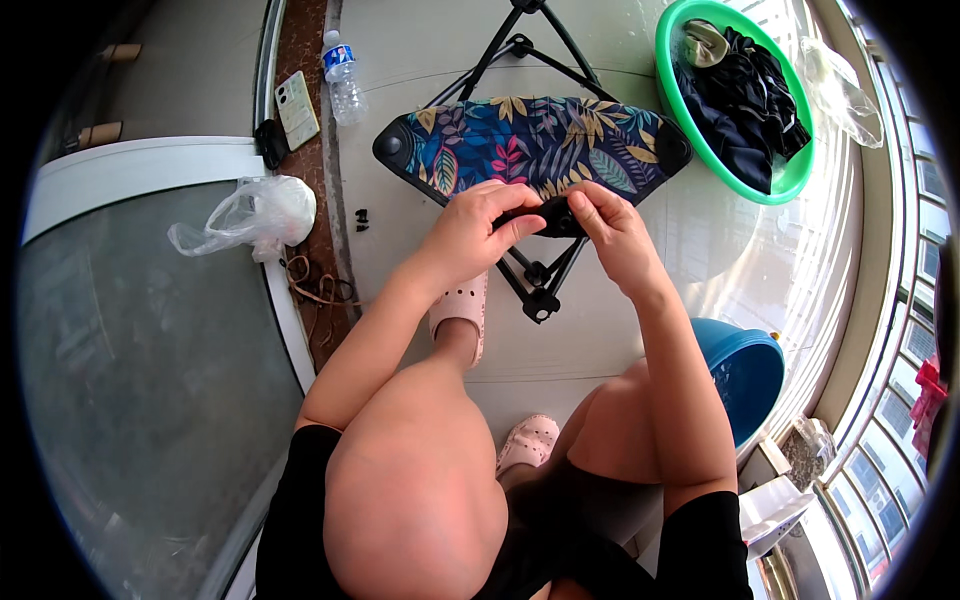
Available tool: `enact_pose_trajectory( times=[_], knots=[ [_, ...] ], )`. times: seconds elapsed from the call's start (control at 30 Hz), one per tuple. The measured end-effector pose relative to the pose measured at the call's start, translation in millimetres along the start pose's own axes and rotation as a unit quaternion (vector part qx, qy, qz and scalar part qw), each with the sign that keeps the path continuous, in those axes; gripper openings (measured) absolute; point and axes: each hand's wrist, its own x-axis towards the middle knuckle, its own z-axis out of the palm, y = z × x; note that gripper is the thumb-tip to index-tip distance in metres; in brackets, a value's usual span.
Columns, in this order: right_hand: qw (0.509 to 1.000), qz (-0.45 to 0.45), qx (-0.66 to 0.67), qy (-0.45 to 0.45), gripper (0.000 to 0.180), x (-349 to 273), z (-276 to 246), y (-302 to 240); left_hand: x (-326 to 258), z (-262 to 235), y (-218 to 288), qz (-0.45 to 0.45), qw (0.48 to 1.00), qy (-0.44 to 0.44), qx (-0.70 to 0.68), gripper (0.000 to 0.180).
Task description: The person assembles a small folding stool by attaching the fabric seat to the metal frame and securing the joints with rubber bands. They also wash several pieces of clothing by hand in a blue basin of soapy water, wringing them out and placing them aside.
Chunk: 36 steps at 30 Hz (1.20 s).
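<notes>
In front of me stands a folding stool with a dark fabric seat [530, 140] printed with colourful leaves. Its black tube legs [560, 40] spread beyond the seat, and a black leg joint [540, 300] shows on the near side. My left hand [485, 225] pinches the black seat corner [560, 218] at the near edge with thumb and fingers. From the other side, my right hand [605, 225] grips that same corner. The two hands almost meet. Fingers partly hide the corner and the top of the leg under it.
A green basin [668, 70] of dark clothes stands far right, a blue bucket [745, 370] nearer. To the left are a plastic bottle [345, 90], a phone [297, 110], a white plastic bag [265, 215] and small black pieces [362, 220]. A sliding door [150, 350] borders the left.
</notes>
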Motion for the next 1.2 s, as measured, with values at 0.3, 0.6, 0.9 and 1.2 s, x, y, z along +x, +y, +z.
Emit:
enact_pose_trajectory(
  times=[0.3, 0.6, 0.9, 1.2],
  knots=[
    [0.933, 0.105, -0.337, -0.074, 0.047, -37.9, -17.9, -30.7, 48.0, -115.9, -59.5, 0.017, 0.91, 0.181, 0.372, 0.027],
    [0.942, 0.318, -0.045, -0.1, 0.07, -37.1, -1.5, -6.1, 16.9, -99.8, -97.4, -0.215, 0.968, 0.076, 0.102, 0.035],
    [0.925, -0.117, 0.104, 0.347, 0.032, 53.8, -58.9, 8.0, -21.5, -25.6, -66.0, -0.27, 0.869, 0.233, -0.343, 0.046],
    [0.949, 0.036, -0.231, 0.213, 0.047, 29.2, -6.6, 4.4, -3.2, -3.1, -25.8, -0.229, 0.938, -0.058, -0.252, 0.035]
  ],
)
